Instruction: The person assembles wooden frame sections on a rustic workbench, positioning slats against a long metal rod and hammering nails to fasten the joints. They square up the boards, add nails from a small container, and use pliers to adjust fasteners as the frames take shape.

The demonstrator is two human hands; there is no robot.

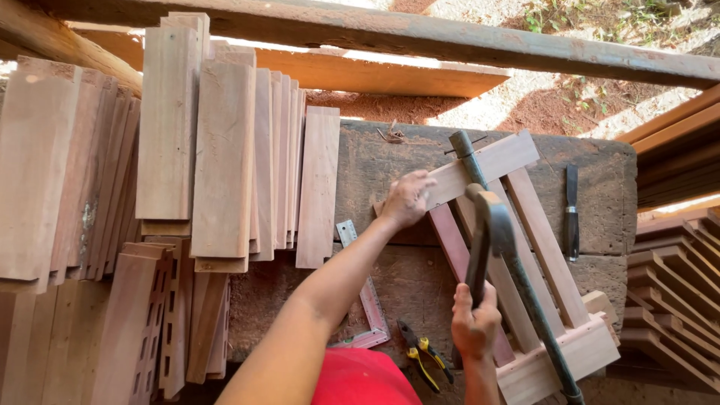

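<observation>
Right hand is gripping a raised hammer, fingers wrapped tight; left hand, fingers curled, is pressing the slatted wooden frame.

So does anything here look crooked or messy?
A bit. The slatted wooden frame lies slanted across the workbench, and its near end sticks out past the edge. The boards stacked to the left are uneven, ends not lined up. Nothing looks broken or spilled.

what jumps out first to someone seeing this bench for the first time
The raised hammer in the right hand stands out, poised over a slatted wooden frame right of centre on the worn workbench. The left hand presses on the frame's upper rail. Stacked reddish boards fill the whole left side, and yellow-handled pliers lie near the bench's front edge.
</observation>
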